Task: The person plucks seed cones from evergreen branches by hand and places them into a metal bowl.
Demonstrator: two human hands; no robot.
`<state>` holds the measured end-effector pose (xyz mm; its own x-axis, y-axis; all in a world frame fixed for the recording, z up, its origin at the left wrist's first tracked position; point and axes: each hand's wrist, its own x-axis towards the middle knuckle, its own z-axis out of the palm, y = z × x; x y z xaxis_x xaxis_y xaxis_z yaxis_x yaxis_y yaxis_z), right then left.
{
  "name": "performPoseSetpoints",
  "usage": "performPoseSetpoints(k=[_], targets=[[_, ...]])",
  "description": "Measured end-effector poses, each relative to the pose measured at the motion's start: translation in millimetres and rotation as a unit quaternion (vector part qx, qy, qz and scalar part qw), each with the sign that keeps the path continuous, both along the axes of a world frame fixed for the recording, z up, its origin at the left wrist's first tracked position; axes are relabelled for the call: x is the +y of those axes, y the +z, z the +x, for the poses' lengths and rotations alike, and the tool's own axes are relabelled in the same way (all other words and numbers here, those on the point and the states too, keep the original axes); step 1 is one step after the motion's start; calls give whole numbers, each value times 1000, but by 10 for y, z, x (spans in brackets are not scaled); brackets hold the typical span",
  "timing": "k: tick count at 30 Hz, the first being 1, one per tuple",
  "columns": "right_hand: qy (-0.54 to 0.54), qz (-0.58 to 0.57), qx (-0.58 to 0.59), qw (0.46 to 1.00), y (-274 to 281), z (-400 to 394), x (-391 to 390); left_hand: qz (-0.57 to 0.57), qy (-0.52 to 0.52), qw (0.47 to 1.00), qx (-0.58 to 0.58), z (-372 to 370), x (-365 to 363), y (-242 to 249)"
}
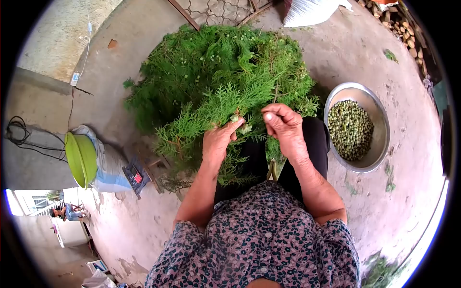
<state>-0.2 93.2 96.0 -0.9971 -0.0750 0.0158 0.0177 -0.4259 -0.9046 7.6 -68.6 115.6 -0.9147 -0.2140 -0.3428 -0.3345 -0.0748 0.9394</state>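
Note:
My left hand (217,143) is closed around a leafy evergreen sprig (230,101) with flat, feathery green foliage. A few pale green seed cones (246,128) show at its fingertips. To the right of the sprig, apart from it, my right hand (289,133) is raised with its fingers curled and pinched together; whatever they hold, if anything, is hidden. Beyond both hands lies a large heap of cut evergreen branches (177,72), dotted with small pale cones. On the floor at my right stands a metal bowl (382,127) containing many loose green cones (349,129).
A yellow-green basin (79,158) leans on its side against a sack (110,170) at the left. Black cable (19,132) lies behind it. A white sack (312,12) and stacked firewood (406,33) are at the far right. Another person (72,212) sits in the left distance.

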Motion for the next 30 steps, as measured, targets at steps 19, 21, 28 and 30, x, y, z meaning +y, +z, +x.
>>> performPoseSetpoints(k=[19,21,28,30], targets=[[86,84,-18,993,-189,29,-142,-170,-165,959,155,98,52,-274],[119,-34,-149,981,-192,40,-120,-191,-158,966,79,113,61,-223],[138,-236,-178,945,-162,5,-61,-66,-72,994,48,70,-24,-171],[126,-242,-184,944,-98,3,-52,-31,-40,997,52,59,-39,-155]])
